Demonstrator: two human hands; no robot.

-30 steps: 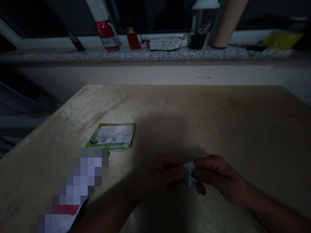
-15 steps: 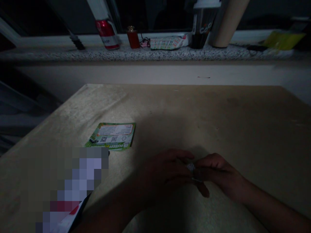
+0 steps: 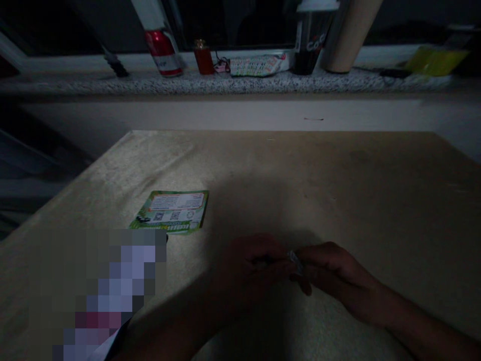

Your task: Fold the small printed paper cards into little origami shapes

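In dim light, my left hand (image 3: 255,263) and my right hand (image 3: 334,271) meet over the table. Between their fingertips is a small pale piece (image 3: 295,261) that looks crinkled and shiny, like foil or a wrapper; its exact kind is too dark to make out. Thumb and fingers of my right hand pinch its right side. The bent fingers of my left hand close on its left side, with thumb and index drawn together. To the left of the hands, a green printed card or packet (image 3: 176,208) with small codes lies flat on the table.
Beige covering spreads over the table (image 3: 356,175). A pixelated patch hides much of a pale object (image 3: 124,286) at lower left. Along the speckled sill (image 3: 210,86) stand a red can (image 3: 163,52), an orange bottle (image 3: 204,57), a crumpled packet (image 3: 257,66), a dark cup (image 3: 310,45) and a tan tube (image 3: 349,40).
My left fingers, stretched out along the pale piece before, are now bent with the thumb and index pinched on it. My right hand has shifted only slightly.
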